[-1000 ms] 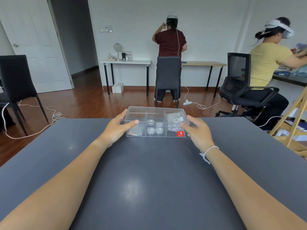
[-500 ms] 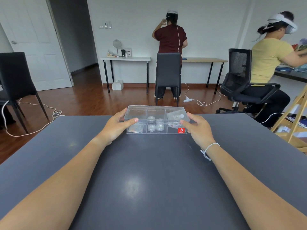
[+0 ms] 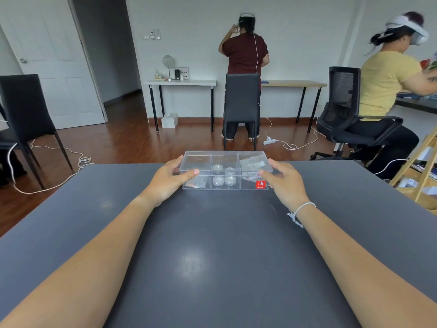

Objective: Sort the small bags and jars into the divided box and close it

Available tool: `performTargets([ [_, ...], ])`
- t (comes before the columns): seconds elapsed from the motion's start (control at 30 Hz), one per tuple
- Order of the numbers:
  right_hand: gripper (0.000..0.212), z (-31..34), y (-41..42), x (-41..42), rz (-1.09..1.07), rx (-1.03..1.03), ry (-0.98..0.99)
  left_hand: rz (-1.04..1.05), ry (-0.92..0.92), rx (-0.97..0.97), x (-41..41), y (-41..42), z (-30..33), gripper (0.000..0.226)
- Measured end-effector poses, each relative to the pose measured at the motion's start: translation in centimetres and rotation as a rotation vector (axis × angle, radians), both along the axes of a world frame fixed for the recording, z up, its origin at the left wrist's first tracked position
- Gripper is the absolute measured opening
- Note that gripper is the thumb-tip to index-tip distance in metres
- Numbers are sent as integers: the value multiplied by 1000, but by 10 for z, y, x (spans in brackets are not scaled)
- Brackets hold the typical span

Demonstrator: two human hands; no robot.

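A clear divided box (image 3: 225,159) with its lid down sits near the far edge of the dark grey table (image 3: 212,245). A red sticker marks its front right corner. Inside, several small round jars (image 3: 223,176) fill the middle compartments, and small clear bags lie in the left front compartment (image 3: 196,182) and the right compartments (image 3: 253,165). My left hand (image 3: 169,179) grips the box's left end, thumb on the lid's front edge. My right hand (image 3: 283,181) holds the right end the same way.
Beyond the table stand a black chair (image 3: 241,102), an office chair (image 3: 347,119) with a seated person, and a standing person by the wall desks. A black chair (image 3: 26,114) and floor cables lie at left. A wooden rack (image 3: 421,171) is at right.
Both hands keep their hold on the closed box. The view has tilted up slightly, so the box appears a little lower in the frame; its place on the table looks unchanged.
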State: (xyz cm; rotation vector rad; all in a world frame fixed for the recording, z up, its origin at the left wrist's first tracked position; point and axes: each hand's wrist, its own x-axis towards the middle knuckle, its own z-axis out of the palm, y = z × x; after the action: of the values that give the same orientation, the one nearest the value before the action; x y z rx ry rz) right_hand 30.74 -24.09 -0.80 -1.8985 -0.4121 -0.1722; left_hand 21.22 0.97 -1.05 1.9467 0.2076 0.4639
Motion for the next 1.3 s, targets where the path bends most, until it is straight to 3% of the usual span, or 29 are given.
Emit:
performTargets([
  [0.2, 46, 0, 0, -1, -1, 3, 5, 14, 10, 27, 1, 2, -2, 51],
  [0.5, 47, 2, -1, -2, 0, -2, 10, -4, 29, 21, 1, 0, -2, 29],
  [1.1, 47, -3, 0, 7, 21, -18, 5, 20, 27, 35, 0, -2, -2, 34],
  [1.3, 49, -5, -1, 4, 22, -61, 0, 67, -14, 59, 2, 3, -9, 59],
])
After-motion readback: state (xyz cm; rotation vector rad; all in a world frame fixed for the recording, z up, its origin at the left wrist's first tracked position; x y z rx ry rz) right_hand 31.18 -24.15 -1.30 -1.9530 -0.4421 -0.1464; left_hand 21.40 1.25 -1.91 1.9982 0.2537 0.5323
